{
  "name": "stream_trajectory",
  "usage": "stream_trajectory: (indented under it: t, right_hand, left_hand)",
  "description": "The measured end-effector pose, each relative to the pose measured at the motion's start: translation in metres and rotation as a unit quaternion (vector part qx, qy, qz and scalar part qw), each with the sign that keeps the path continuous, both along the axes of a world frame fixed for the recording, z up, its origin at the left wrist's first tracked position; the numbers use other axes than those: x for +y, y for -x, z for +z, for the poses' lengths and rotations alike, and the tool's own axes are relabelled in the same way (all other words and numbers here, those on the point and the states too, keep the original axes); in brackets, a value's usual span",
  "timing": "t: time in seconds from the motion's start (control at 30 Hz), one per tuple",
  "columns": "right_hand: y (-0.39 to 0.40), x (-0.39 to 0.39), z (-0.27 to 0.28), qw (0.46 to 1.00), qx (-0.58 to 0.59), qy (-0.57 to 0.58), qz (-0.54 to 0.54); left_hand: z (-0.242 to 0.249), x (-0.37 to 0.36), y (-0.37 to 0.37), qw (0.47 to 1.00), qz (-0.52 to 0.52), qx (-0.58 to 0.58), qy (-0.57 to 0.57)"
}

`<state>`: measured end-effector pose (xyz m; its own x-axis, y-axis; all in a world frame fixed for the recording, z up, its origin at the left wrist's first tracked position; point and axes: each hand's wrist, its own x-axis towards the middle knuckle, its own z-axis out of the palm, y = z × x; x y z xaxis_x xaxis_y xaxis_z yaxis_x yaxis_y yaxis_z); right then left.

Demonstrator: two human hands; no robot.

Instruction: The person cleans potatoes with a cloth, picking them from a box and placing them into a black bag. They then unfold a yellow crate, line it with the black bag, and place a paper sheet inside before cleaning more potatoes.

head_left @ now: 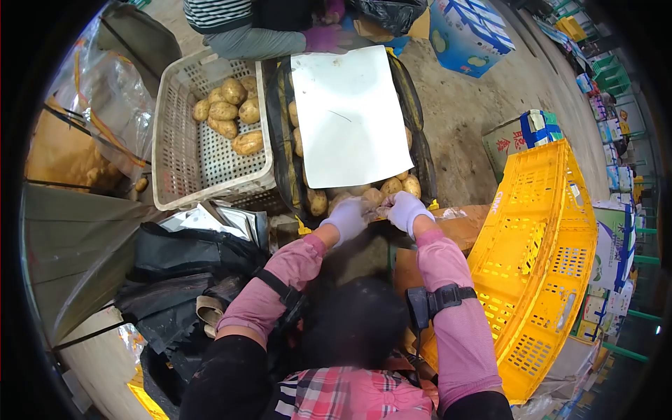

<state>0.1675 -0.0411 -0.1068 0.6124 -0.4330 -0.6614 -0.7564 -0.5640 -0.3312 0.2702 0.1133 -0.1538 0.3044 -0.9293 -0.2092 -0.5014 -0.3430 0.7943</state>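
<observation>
My left hand [348, 218], in a pale glove, is at the near edge of a crate lined with dark mesh-like plastic [281, 140]. Beside it, my right hand [407, 213], gloved alike, is at the same edge. The fingers of both hands are closed and nearly meet; what they pinch is too small to make out. Potatoes [411, 185] show along the near and left sides of this crate. A white sheet [348, 119] covers most of them, with a thin dark line on it.
A pale plastic basket [162, 140] with several potatoes [224, 110] stands at left. Across from me, another person's purple-gloved hand [325, 39] is by the crate's far edge. Yellow crates [521, 231] lean at right; a blue carton [465, 42] stands at the back.
</observation>
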Motion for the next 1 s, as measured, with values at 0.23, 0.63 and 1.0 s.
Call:
stream_trajectory:
  t: [0.23,0.63,1.0]
  right_hand:
    - [-0.037,0.027,0.047,0.971,0.089,0.117,0.189]
    - [-0.03,0.006,0.028,0.981,-0.007,-0.193,0.004]
    - [-0.069,-0.038,0.139,0.878,-0.237,-0.36,-0.207]
  left_hand:
    - [0.002,-0.003,0.011,0.994,0.075,-0.068,0.029]
    - [-0.03,-0.04,0.027,0.983,0.055,-0.168,0.055]
    - [0.043,-0.068,-0.016,0.987,0.07,-0.134,-0.047]
